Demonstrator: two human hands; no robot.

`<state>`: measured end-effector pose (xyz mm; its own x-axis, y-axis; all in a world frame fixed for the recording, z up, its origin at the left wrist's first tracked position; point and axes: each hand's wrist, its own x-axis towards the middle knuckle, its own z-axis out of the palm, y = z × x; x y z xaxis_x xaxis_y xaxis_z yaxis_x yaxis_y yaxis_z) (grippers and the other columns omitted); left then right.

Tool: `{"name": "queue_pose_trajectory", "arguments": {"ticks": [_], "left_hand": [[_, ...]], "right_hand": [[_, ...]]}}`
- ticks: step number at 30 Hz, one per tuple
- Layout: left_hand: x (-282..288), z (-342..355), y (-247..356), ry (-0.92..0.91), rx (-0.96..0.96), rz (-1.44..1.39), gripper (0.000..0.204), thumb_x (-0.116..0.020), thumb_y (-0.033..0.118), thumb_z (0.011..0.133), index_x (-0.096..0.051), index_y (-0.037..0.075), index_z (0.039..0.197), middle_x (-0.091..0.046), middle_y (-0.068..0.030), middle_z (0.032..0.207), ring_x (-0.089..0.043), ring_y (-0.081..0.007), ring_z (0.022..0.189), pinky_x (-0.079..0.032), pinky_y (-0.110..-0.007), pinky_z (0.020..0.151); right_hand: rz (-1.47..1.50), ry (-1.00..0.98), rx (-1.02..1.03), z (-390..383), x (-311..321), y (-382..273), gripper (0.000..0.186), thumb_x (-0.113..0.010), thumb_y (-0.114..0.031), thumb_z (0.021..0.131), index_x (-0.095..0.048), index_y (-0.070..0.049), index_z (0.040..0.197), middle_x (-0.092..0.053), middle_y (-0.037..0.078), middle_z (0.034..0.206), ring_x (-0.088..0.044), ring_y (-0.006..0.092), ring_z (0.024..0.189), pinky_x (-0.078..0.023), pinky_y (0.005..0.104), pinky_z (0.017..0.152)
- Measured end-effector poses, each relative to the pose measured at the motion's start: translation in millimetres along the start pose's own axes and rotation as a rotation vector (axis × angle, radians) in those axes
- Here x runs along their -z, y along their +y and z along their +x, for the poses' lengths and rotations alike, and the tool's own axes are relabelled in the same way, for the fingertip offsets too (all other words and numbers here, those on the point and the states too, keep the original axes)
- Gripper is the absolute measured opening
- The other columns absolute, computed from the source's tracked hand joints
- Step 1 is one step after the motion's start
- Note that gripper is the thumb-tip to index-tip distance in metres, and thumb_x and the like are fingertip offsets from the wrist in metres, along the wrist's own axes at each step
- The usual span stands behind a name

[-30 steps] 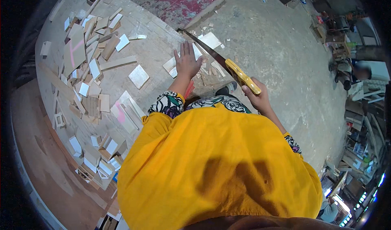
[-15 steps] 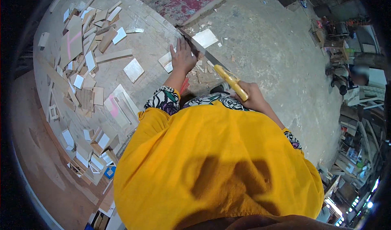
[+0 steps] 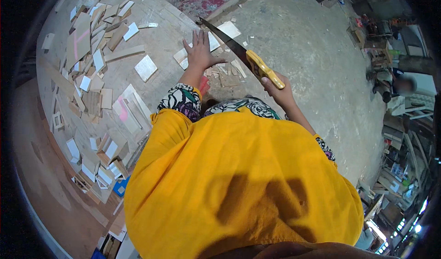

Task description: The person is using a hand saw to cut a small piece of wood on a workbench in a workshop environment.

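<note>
My left hand is spread out, fingers apart, over pale boards at the edge of the wooden work surface, beside the saw blade. My right hand grips the yellow handle of a hand saw, whose dark blade slants up and away to the surface's edge above my left hand. Whether the teeth are in the wood I cannot tell. A light board and small scraps lie just beyond and below the blade. A square white-topped piece lies to the left.
Piles of offcuts cover the left of the surface, with a pink-marked board nearer me. A brown panel is at far left. Concrete floor spreads rightward. A person sits among wood and clutter at the right.
The saw and both hands appear higher in the picture, as do surroundings. My right hand has moved back and forth slightly with the saw. My left hand's fingers are more spread.
</note>
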<state>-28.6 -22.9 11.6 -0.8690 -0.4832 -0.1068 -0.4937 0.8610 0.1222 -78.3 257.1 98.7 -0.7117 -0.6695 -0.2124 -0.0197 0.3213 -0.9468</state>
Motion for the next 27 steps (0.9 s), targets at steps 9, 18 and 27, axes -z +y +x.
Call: {"name": "queue_pose_trajectory", "arguments": {"ticks": [9, 18, 27], "left_hand": [[-25.4, -4.1, 13.8, 0.011, 0.269, 0.149, 0.117, -0.075, 0.055, 0.061, -0.014, 0.010, 0.149, -0.011, -0.0125, 0.156, -0.005, -0.0315, 0.144, -0.009, -0.068, 0.105], [-15.6, -8.9, 29.5, 0.029, 0.241, 0.037, 0.092, -0.067, 0.030, 0.072, -0.019, 0.009, 0.148, -0.019, -0.0132, 0.154, -0.012, -0.0305, 0.143, -0.011, -0.062, 0.109], [-17.3, -7.2, 41.0, 0.055, 0.339, 0.215, 0.091, -0.065, 0.045, 0.077, -0.021, 0.007, 0.147, -0.021, -0.0132, 0.153, -0.017, -0.0308, 0.142, -0.012, -0.062, 0.109]], "right_hand": [[-0.105, 0.062, 0.073, 16.1, 10.0, -25.2, 0.030, -0.068, -0.020, 0.085, -0.054, -0.005, 0.106, -0.057, 0.001, 0.068, -0.054, 0.0087, 0.057, -0.043, 0.0236, 0.051], [-0.153, -0.132, 0.229, 28.0, 31.7, -20.7, 0.042, -0.067, -0.013, 0.085, -0.043, -0.007, 0.119, -0.059, 0.005, 0.073, -0.055, 0.0098, 0.059, -0.044, 0.0252, 0.051], [-0.231, -0.131, 0.116, 40.9, 49.7, -9.7, 0.026, -0.065, -0.023, 0.087, -0.056, -0.003, 0.099, -0.057, 0.005, 0.067, -0.055, 0.0132, 0.058, -0.044, 0.0273, 0.055]]}}
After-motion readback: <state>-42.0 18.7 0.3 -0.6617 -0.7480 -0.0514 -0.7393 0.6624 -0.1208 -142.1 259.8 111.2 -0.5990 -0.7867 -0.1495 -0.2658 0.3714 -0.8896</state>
